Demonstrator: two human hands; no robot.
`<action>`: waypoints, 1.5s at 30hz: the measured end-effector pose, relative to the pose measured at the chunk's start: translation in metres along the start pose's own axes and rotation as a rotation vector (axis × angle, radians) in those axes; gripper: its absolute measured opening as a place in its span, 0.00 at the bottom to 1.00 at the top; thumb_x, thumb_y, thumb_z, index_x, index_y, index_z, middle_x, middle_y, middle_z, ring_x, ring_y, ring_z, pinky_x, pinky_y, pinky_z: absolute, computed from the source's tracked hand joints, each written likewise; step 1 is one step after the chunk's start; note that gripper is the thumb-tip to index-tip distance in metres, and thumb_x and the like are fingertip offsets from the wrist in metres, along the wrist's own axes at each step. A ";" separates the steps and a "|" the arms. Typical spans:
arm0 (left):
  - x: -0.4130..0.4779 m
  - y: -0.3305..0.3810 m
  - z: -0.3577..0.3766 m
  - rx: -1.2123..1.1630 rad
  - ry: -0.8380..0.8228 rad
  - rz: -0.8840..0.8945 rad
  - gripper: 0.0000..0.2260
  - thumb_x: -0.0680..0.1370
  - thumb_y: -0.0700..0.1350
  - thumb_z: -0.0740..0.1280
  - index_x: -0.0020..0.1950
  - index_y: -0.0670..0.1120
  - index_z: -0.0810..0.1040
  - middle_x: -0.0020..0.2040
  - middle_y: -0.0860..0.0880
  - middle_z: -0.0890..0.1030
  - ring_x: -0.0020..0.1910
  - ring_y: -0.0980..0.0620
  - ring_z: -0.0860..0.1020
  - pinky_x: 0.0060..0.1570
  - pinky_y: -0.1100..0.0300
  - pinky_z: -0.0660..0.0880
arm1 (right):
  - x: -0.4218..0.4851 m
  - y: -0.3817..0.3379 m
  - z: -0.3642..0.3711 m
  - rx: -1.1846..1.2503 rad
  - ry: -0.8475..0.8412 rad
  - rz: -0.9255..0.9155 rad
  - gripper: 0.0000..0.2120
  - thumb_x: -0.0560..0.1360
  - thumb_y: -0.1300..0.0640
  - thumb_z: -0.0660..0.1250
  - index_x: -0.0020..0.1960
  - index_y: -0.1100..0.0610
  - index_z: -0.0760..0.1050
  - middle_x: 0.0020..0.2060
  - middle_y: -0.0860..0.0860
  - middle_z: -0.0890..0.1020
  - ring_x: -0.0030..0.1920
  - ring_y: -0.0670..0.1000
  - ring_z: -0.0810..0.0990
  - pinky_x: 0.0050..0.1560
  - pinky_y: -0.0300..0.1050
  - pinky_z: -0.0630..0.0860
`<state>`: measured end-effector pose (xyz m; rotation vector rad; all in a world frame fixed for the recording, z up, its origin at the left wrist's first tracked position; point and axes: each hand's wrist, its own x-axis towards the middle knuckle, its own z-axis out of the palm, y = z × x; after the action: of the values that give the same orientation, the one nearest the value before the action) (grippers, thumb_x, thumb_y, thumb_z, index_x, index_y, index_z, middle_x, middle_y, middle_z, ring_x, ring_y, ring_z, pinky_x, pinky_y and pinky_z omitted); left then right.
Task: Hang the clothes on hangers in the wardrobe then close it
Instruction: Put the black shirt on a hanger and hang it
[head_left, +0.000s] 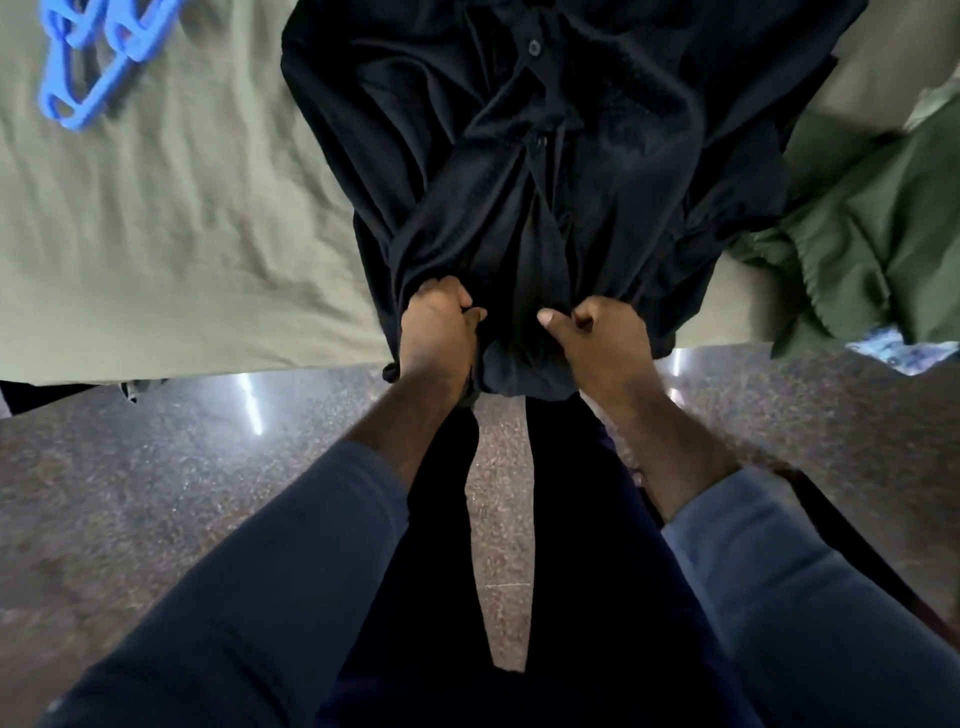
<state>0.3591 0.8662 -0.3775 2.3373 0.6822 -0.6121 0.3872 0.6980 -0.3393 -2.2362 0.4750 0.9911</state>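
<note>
Black button shirt lying on the bed, long axis twelve to six o'clock, hem at six, left hand and right hand side by side, fingers clamped on the hem, blue hangers at eleven

Black shirt — blue hangers (olive sheet) — green garment.

A wrinkled olive-grey bed sheet covers the upper half of the view, its near edge dropping off to a polished, speckled brown stone floor that carries bright streaks of reflected light. At the lower right a dark strap runs diagonally over the floor. At the right edge there is a blue-and-white patterned patch, too blurred to identify.
</note>
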 end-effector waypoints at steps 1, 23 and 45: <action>-0.001 -0.003 -0.003 -0.016 -0.014 -0.003 0.06 0.72 0.41 0.74 0.43 0.42 0.78 0.42 0.43 0.81 0.43 0.43 0.79 0.45 0.50 0.76 | -0.006 -0.002 0.007 0.068 -0.003 -0.005 0.23 0.76 0.47 0.71 0.35 0.63 0.67 0.29 0.55 0.70 0.30 0.51 0.69 0.34 0.51 0.70; -0.076 -0.008 -0.117 -0.842 -0.385 -0.091 0.05 0.77 0.35 0.69 0.47 0.44 0.82 0.37 0.47 0.82 0.38 0.55 0.80 0.43 0.63 0.79 | -0.111 -0.056 0.050 0.875 -0.065 -0.093 0.05 0.79 0.65 0.67 0.44 0.65 0.74 0.40 0.60 0.78 0.44 0.55 0.82 0.47 0.47 0.81; -0.082 0.005 -0.104 -0.541 -0.224 0.125 0.04 0.76 0.38 0.71 0.47 0.46 0.83 0.42 0.44 0.85 0.42 0.48 0.83 0.48 0.52 0.82 | -0.122 -0.046 0.033 0.909 -0.062 -0.089 0.05 0.79 0.67 0.66 0.50 0.65 0.80 0.39 0.58 0.84 0.41 0.57 0.84 0.47 0.50 0.83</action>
<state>0.3264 0.9071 -0.2557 1.7647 0.5155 -0.5414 0.3156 0.7624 -0.2450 -1.3897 0.6309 0.6070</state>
